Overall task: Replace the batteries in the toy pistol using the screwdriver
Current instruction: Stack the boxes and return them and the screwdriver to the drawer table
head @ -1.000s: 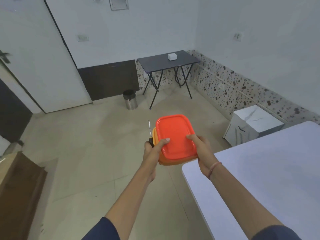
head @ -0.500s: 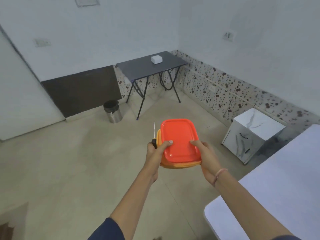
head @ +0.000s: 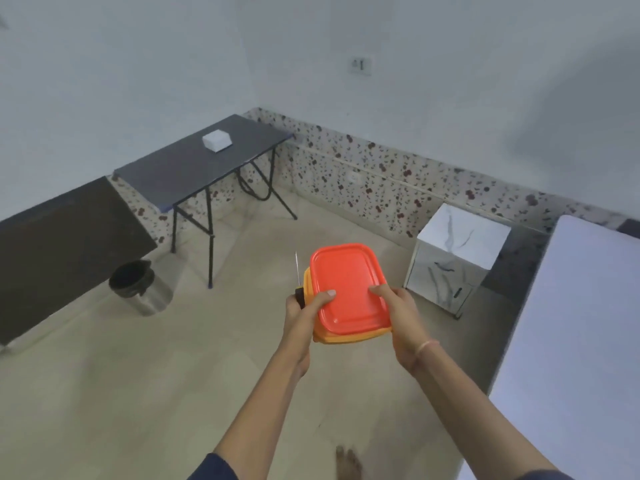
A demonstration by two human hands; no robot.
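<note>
I carry an orange box with a red lid (head: 348,287) in front of me, above the floor. My left hand (head: 304,315) grips its left side with the thumb on the lid, and it also holds a screwdriver (head: 298,277) whose thin metal shaft points up beside the box. Its dark handle is mostly hidden in my fist. My right hand (head: 398,315) grips the box's right side, thumb on the lid. The toy pistol and batteries are not visible; the box is closed.
A white table (head: 581,341) fills the right edge. A marble-patterned cabinet (head: 457,258) stands beyond it. A dark folding table (head: 180,168) with a white box (head: 216,140) is in the far corner, a steel bin (head: 138,287) beside it. My bare foot (head: 348,464) shows below.
The view has swung to the right: the door has left the frame and the corner, folding table and bin have shifted left. Both hands hold the box and screwdriver as before.
</note>
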